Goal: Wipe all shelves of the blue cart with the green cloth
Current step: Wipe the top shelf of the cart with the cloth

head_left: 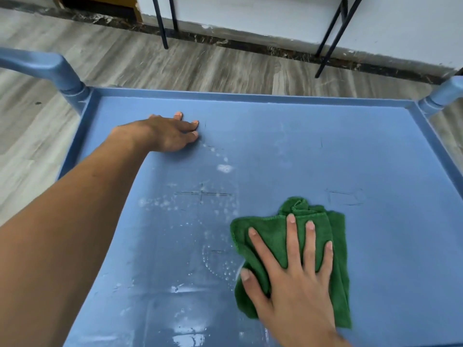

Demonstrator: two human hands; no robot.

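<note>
R hand point(295, 279) lies flat w/ fingers spread, pressing the green cloth point(273, 236) onto the blue cart point(250, 98) top shelf — near its front-right. Wet streaks point(220, 269) just left of cloth. Farther back, L hand point(170, 134) rests open on shelf — holds nothing.

The blue cart's shelf point(375, 151) — streaked wet — bears the green cloth point(265, 225).

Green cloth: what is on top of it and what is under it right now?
On the green cloth, the right hand presses flat, fingers spread. Under it lies the blue cart's shelf; whether the white spots beside it continue beneath is hidden.
</note>
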